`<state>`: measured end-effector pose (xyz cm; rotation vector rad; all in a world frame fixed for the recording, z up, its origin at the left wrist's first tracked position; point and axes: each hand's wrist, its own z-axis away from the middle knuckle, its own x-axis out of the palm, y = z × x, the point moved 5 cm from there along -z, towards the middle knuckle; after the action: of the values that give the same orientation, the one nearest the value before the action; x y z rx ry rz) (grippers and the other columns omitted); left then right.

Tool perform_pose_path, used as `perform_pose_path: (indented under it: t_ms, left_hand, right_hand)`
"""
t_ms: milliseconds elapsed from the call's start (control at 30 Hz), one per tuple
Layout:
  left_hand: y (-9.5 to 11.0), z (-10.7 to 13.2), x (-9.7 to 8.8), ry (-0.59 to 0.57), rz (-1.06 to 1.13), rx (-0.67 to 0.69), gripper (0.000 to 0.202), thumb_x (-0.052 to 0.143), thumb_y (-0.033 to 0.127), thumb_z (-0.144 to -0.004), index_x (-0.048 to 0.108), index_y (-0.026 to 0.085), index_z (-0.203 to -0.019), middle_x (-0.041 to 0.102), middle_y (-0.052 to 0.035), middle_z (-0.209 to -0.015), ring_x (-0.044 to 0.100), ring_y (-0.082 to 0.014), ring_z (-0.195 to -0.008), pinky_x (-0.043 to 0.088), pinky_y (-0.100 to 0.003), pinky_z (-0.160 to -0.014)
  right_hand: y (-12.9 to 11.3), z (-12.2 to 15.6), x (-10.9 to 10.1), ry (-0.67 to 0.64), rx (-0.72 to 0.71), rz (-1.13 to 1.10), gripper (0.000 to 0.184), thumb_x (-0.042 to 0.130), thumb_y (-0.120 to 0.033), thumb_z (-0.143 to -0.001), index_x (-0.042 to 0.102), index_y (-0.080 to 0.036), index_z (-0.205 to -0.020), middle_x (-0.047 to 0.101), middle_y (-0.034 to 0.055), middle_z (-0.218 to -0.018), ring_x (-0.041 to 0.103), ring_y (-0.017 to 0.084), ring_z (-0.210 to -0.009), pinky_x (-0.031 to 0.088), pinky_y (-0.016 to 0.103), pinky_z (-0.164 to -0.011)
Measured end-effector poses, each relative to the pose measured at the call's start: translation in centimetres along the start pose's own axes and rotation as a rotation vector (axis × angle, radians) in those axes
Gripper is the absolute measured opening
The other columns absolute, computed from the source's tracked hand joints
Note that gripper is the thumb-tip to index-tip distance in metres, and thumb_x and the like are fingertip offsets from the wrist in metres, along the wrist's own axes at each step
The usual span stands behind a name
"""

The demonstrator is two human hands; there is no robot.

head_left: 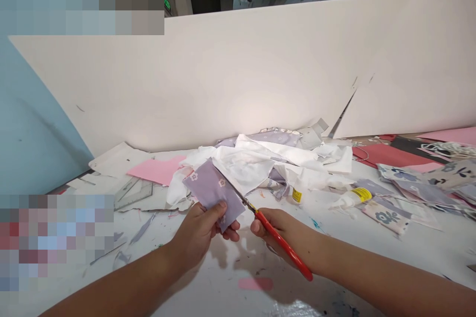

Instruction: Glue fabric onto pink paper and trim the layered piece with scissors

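Note:
A piece of purple fabric with pale flowers [208,188] is pinched in my left hand [203,225], thumb on top and fingers beneath. My right hand [282,235] grips a pair of scissors [284,245] with red handles, raised above the table. The blades lie along the right edge of the fabric, pointing up and left. Whether they are cutting into it I cannot tell. Part of the handles is hidden by my right hand. A small pink strip [256,284] lies on the table below my hands.
Crumpled white cloth [245,158] is heaped behind my hands. Pink paper [156,168] and a clear ruler [136,195] lie to the left. On the right are a glue bottle with a yellow label [353,198], patterned fabric pieces [386,215] and red sheets [390,158]. A white board [241,74] stands behind.

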<state>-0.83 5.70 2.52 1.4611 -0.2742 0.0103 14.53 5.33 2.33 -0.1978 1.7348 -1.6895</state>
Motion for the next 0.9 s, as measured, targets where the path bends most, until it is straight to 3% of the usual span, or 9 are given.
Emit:
perform_pose_path:
  t_ms: [200,367,567,900]
  left_hand:
    - [0.1,-0.1,0.0,0.014,-0.013,-0.008,0.027,0.053,0.036,-0.075,0.059,0.012,-0.062,0.062,-0.0038,-0.057,0.057,-0.0132,-0.048,0.043,-0.025,-0.055]
    - [0.0,-0.2,0.0,0.009,0.011,-0.009,0.025,0.053,0.034,-0.076,0.059,0.012,-0.065,0.062,-0.0035,-0.056,0.058,-0.0143,-0.049,0.043,-0.026,-0.054]
    - [-0.4,0.0,0.4,-0.082,-0.013,-0.038,0.026,0.052,0.034,-0.076,0.06,0.011,-0.066,0.063,-0.0044,-0.055,0.058,-0.0151,-0.047,0.042,-0.026,-0.052]
    - [-0.4,0.1,0.6,-0.094,-0.038,-0.042,0.027,0.05,0.035,-0.077,0.059,0.012,-0.065,0.062,-0.0031,-0.054,0.057,-0.0137,-0.046,0.042,-0.026,-0.051]
  right_hand:
    - [0.1,0.1,0.2,-0.025,0.036,-0.024,0.035,0.042,-0.052,-0.078,0.039,-0.019,-0.068,0.025,-0.0069,-0.053,0.023,0.006,-0.046,0.019,0.019,-0.04]
    - [-0.9,0.7,-0.1,-0.014,0.001,0.054,0.032,0.043,-0.05,-0.078,0.038,-0.019,-0.07,0.03,-0.0061,-0.058,0.027,0.007,-0.051,0.025,0.02,-0.045]
    - [-2.2,1.2,-0.3,0.007,-0.072,0.163,0.036,0.032,-0.053,-0.082,0.037,-0.02,-0.07,0.03,-0.0051,-0.061,0.03,0.009,-0.055,0.028,0.023,-0.049]
    - [-1.9,0.8,-0.1,0.007,-0.063,0.04,0.04,0.035,-0.056,-0.08,0.036,-0.019,-0.067,0.03,-0.0051,-0.059,0.029,0.008,-0.052,0.026,0.021,-0.047]
